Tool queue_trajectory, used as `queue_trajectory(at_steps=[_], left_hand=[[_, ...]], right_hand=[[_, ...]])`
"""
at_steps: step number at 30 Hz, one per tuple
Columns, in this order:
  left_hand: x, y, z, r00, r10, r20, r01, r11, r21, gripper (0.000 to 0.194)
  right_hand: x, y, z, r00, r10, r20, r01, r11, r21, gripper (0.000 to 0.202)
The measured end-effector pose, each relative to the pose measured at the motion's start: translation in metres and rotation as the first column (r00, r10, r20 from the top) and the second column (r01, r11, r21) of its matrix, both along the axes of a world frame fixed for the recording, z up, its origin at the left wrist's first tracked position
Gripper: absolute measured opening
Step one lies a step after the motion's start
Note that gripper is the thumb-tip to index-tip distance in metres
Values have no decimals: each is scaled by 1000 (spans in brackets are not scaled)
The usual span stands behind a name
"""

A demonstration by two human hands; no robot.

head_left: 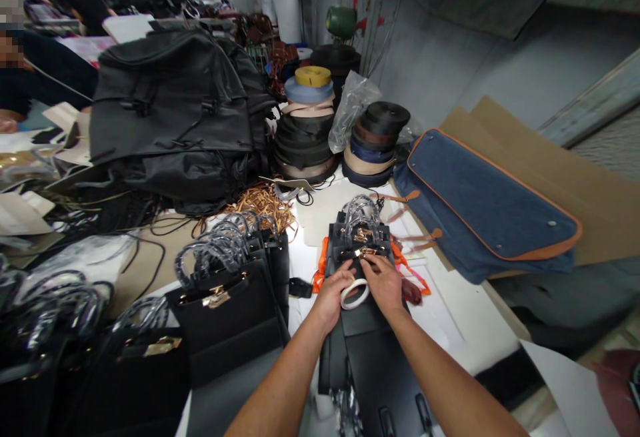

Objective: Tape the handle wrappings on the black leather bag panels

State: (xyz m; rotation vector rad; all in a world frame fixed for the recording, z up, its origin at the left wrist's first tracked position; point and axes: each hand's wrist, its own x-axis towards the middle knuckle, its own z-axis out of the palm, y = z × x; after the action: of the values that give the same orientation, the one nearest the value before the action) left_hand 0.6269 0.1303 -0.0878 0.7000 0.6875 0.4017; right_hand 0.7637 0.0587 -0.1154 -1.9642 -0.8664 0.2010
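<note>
Near the centre of the head view, a stack of black handbags [367, 340] with plastic-wrapped handles [363, 211] lies on the white table. My left hand [331, 295] is closed, with a roll of white tape [356, 304] hooked at its thumb and fingertips at the top bag's edge. My right hand [385, 285] is closed too, its fingers and thumb pressed on that bag just below the gold clasp [366, 251]. Whether a piece of tape is between the fingers is too small to tell. Orange plastic [320, 270] shows beside the bags.
More black handbags [227, 310] stand to the left. A big black backpack [175, 117] and stacked strap rolls [305, 133] are behind, with a second stack [370, 147]. A blue bag with brown trim [490, 197] lies right, by cardboard [560, 177]. Another person's sleeve [55, 67] is far left.
</note>
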Motion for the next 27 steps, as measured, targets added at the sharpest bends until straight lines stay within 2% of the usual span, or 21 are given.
queue_trajectory(at_steps=[6, 11, 17, 23, 27], left_hand=[[0, 1, 0, 1000, -13, -1, 13, 1000, -6, 2], [-2, 2, 0, 1000, -13, -4, 12, 1000, -20, 3], [-3, 3, 0, 1000, -15, -7, 15, 999, -30, 4], [-3, 4, 1, 1000, -15, -6, 15, 999, -38, 3], [-3, 4, 0, 1000, -11, -8, 10, 999, -44, 4]], right_hand=[[2, -5, 9, 997, 76, -27, -77, 996, -35, 30], [6, -2, 5, 992, 24, -125, -30, 998, -46, 29], [8, 1, -1, 989, -6, -150, -4, 998, -67, 29], [9, 4, -5, 992, -10, -122, -3, 994, -105, 31], [10, 7, -6, 999, -17, -35, 11, 989, -145, 29]])
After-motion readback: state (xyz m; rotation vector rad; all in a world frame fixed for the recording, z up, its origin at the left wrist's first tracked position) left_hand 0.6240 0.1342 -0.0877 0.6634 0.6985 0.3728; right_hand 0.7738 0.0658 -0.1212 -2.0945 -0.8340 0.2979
